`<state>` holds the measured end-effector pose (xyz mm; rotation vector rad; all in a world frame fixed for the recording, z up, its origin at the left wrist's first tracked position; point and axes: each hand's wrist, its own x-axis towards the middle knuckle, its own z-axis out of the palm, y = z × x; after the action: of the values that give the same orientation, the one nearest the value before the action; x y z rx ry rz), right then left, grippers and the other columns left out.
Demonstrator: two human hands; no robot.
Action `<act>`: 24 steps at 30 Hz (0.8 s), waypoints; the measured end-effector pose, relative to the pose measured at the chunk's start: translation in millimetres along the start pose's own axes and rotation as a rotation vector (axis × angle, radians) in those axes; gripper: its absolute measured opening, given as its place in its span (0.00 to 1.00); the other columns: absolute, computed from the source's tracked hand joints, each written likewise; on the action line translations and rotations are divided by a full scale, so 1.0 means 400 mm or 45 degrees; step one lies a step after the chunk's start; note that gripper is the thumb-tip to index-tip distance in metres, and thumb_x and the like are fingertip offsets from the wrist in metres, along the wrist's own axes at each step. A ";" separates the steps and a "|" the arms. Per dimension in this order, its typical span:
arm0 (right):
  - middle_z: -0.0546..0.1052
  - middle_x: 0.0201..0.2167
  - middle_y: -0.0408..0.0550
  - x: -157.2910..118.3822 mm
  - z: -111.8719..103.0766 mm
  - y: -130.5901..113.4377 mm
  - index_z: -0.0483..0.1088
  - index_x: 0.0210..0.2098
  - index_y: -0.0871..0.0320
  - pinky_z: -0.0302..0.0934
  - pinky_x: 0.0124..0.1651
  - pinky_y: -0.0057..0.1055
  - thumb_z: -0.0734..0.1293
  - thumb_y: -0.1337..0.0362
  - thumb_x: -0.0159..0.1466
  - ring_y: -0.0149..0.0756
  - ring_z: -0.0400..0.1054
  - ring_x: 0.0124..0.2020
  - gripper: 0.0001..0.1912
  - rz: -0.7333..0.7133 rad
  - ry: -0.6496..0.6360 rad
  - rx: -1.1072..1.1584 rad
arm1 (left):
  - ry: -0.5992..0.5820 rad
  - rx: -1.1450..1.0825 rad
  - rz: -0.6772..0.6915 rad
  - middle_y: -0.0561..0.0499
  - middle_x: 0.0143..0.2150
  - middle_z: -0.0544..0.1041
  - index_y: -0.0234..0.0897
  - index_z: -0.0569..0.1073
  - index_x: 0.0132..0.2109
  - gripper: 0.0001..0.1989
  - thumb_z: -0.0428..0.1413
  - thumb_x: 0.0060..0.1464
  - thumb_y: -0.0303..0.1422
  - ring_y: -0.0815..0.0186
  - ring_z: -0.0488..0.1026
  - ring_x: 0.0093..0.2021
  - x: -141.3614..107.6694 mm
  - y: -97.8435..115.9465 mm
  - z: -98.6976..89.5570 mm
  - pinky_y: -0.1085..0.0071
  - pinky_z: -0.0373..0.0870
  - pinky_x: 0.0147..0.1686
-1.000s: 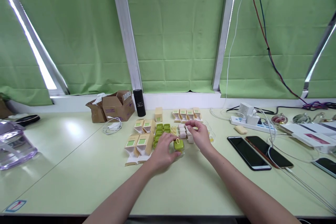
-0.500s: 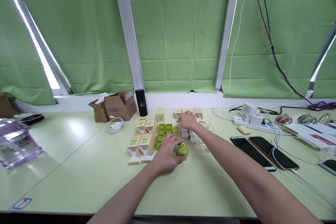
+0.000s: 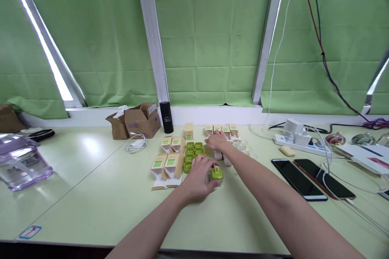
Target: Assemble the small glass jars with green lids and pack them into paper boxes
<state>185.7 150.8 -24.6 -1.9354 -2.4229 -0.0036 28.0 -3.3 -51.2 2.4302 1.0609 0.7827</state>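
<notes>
Left hand (image 3: 199, 176) holds green-topped clear container (image 3: 216, 175) low at tabletop (image 3: 243, 218), fingers closed round left side, perhaps for steadiness. Right hand (image 3: 216, 141) is near small yellow pieces (image 3: 207, 151); fingers' grip cannot tell. Green square parts (image 3: 190, 151) stand in rows, probably for easy reach.

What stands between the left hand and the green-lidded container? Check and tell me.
Nothing visible: the left hand holds the green-lidded container directly, thumb at its near side. The right hand is farther back, not between them.
</notes>
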 end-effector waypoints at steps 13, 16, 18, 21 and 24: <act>0.73 0.67 0.61 -0.072 -0.017 0.016 0.77 0.58 0.60 0.57 0.67 0.48 0.53 0.66 0.79 0.53 0.62 0.66 0.23 -0.097 0.605 0.092 | 0.543 -0.235 -0.049 0.43 0.50 0.78 0.42 0.75 0.50 0.13 0.53 0.70 0.44 0.51 0.70 0.57 0.027 -0.049 -0.001 0.51 0.69 0.60; 0.72 0.67 0.58 -0.121 -0.015 0.019 0.75 0.59 0.61 0.61 0.67 0.44 0.52 0.66 0.80 0.48 0.63 0.67 0.23 -0.171 0.714 0.134 | 0.558 -0.386 -0.156 0.42 0.53 0.77 0.42 0.76 0.55 0.19 0.52 0.70 0.49 0.51 0.71 0.59 0.033 -0.061 0.001 0.52 0.70 0.60; 0.72 0.67 0.58 -0.165 -0.007 0.019 0.74 0.60 0.60 0.65 0.65 0.43 0.52 0.67 0.80 0.47 0.65 0.66 0.21 -0.228 0.792 0.173 | 0.557 -0.530 -0.216 0.41 0.57 0.78 0.42 0.75 0.59 0.23 0.52 0.70 0.52 0.52 0.72 0.61 0.036 -0.069 0.002 0.53 0.69 0.63; 0.76 0.59 0.62 -0.250 0.008 0.011 0.73 0.59 0.60 0.73 0.58 0.46 0.56 0.69 0.78 0.49 0.73 0.58 0.18 -0.540 1.138 0.399 | 0.547 -0.813 -0.260 0.41 0.61 0.78 0.42 0.75 0.63 0.28 0.52 0.69 0.56 0.52 0.72 0.65 0.044 -0.083 0.004 0.55 0.66 0.66; 0.78 0.53 0.62 -0.342 0.014 -0.005 0.73 0.55 0.59 0.76 0.49 0.45 0.57 0.73 0.75 0.49 0.76 0.50 0.16 -0.773 1.305 0.419 | 0.570 -1.078 -0.270 0.42 0.62 0.79 0.42 0.75 0.64 0.31 0.53 0.68 0.59 0.52 0.73 0.64 0.057 -0.094 0.009 0.56 0.68 0.63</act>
<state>213.7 17.0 -34.8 -0.6871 -1.9570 -0.4523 22.4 37.5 -66.2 1.4429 0.8543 1.3888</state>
